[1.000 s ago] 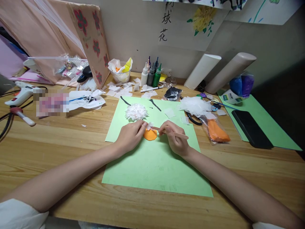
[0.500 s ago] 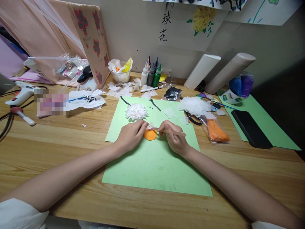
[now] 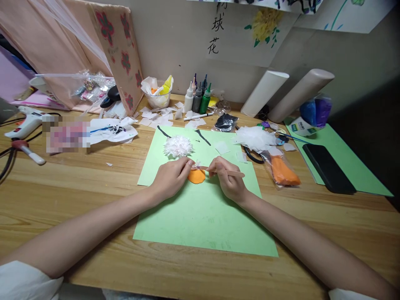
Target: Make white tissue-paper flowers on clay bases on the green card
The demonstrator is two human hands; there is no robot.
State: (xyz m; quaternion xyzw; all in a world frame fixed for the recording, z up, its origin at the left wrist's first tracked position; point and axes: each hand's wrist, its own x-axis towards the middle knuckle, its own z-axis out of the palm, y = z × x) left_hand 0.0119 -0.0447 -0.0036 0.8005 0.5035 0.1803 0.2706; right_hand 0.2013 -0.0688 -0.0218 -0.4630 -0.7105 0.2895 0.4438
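On a green sheet of paper [image 3: 203, 221] lies a flat orange clay disc [image 3: 196, 176]. My right hand [image 3: 227, 179] is closed around a thin wooden stick [image 3: 235, 173], whose far end reaches over the disc's upper edge. A small crumpled bit of white paper [image 3: 196, 165] sits at that edge, by the stick's tip. My left hand [image 3: 173, 177] rests left of the disc, thumb and forefinger pinched together beside the white bit; what they hold is not clear. Just beyond my left hand is a fluffy white paper pompom [image 3: 178, 146], with two black strips [image 3: 203, 137] nearby.
White paper squares [image 3: 256, 139], a bag of orange clay [image 3: 284, 171] and a black phone-like slab [image 3: 328, 168] lie to the right. Glue bottles [image 3: 197, 100] and a bowl [image 3: 157, 98] stand at the back. A glue gun [image 3: 25, 123] lies left.
The stick's tip and the white paper bit have shifted very slightly at the disc's upper edge. Both hands stay nearly in place.
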